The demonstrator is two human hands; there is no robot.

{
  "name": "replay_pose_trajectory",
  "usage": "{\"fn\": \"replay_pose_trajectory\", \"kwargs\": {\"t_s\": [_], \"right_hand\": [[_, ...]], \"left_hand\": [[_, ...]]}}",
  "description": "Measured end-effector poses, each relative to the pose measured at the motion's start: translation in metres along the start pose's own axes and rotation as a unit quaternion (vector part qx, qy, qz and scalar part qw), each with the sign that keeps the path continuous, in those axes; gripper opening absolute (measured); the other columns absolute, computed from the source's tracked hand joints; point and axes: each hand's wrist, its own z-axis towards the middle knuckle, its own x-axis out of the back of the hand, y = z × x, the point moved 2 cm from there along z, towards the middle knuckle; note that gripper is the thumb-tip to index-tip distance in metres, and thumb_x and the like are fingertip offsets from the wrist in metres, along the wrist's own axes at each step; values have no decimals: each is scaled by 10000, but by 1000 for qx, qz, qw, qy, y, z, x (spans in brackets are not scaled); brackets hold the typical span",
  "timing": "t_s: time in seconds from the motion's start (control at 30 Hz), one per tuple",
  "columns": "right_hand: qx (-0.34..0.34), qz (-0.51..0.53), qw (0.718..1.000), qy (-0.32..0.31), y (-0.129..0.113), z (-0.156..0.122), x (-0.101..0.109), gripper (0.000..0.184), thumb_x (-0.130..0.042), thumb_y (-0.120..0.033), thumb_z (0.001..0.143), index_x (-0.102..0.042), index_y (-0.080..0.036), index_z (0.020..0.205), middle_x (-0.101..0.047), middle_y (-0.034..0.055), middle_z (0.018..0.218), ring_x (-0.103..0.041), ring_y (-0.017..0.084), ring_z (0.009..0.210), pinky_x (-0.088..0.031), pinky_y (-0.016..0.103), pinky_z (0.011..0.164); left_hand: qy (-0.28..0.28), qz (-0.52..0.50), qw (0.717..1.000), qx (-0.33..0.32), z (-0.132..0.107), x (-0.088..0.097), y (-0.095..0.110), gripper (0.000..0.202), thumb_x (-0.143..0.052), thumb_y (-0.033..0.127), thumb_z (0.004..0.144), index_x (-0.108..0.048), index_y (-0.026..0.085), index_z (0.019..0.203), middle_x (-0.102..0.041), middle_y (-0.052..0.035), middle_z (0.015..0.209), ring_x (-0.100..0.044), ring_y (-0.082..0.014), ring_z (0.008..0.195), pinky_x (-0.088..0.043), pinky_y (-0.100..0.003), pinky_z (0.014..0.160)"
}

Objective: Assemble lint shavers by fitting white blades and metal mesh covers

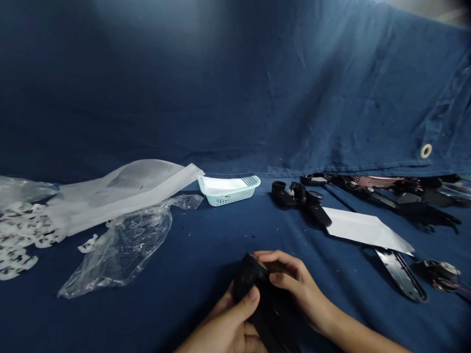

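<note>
A black plastic device body with a rounded head and a long handle-like part is held low in front of me; its exact kind is unclear. My left hand wraps round it from the left, the thumb lying across its front. On the other side my right hand pinches the rim of the head between thumb and fingers. Whatever small piece may be under the right fingertips is hidden. The lower end of the black body runs down out of view.
A pale blue basket with white paper stands at the back. Left are white cut-out pieces, a white sheet and a clear plastic bag. Right are black parts, white paper, a long shell and a wired part.
</note>
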Motion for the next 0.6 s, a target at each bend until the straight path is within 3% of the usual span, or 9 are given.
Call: {"fn": "replay_pose_trajectory", "kwargs": {"t_s": [0.27,0.47,0.6], "right_hand": [[4,-6,1000,-7,1,-1,0,216,-680,-261,832,-700,-250,1047,-638,74,1296,-564,311,1225,-361,479,1067],[-2,-18,1000,9,6,1,4,220,-650,-268,833,-710,-239,1043,-641,81,1285,-529,328,1256,-315,507,1099],[3,-21,1000,-6,3,2,2,220,-658,-259,825,-704,-242,1040,-636,87,1280,-554,333,1227,-348,509,1069]], "left_hand": [[46,-11,998,-50,-16,-18,2,694,-675,483,882,-380,175,1430,-738,-142,987,-741,-305,902,-526,-434,876],[42,0,998,-45,-14,-17,1,596,-616,455,928,-408,154,1399,-741,-130,930,-747,-288,859,-538,-399,809],[37,1,998,-47,-14,-17,3,524,-599,431,944,-436,169,1368,-737,-123,978,-737,-286,920,-536,-401,831]]}}
